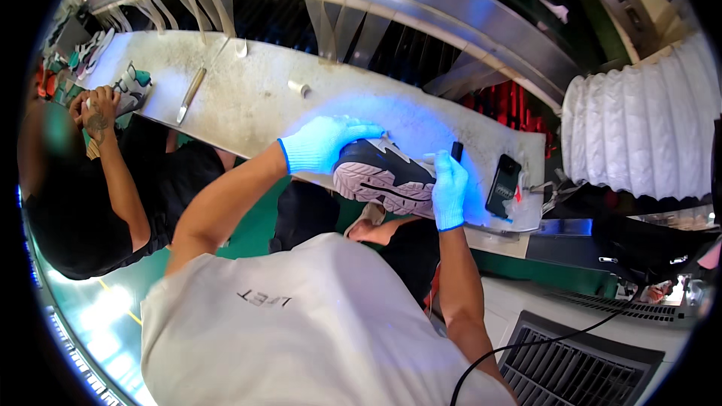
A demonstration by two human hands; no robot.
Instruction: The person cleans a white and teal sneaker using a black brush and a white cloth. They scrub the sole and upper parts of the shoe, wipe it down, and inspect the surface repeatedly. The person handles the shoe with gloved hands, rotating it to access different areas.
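Observation:
A dark grey sneaker (387, 173) with a pale pink patterned sole is held on its side over the front edge of the worktable, sole partly toward me. My left hand (323, 144), in a white glove lit blue, is closed over the shoe's heel end and upper. My right hand (449, 189), gloved the same way, grips the other end. Just beyond its fingertips shows a small black bar-shaped object (457, 152); whether the hand touches it I cannot tell. Blue light falls on both gloves and the table around them.
The pale worktable (256, 94) runs across, bearing a knife-like tool (192, 95), a small white cylinder (299, 89) and a black phone (504, 186). Another person's hand (99, 109) works on a shoe at left. A white ribbed duct (639, 131) stands right; a metal frame with clear strips lies behind.

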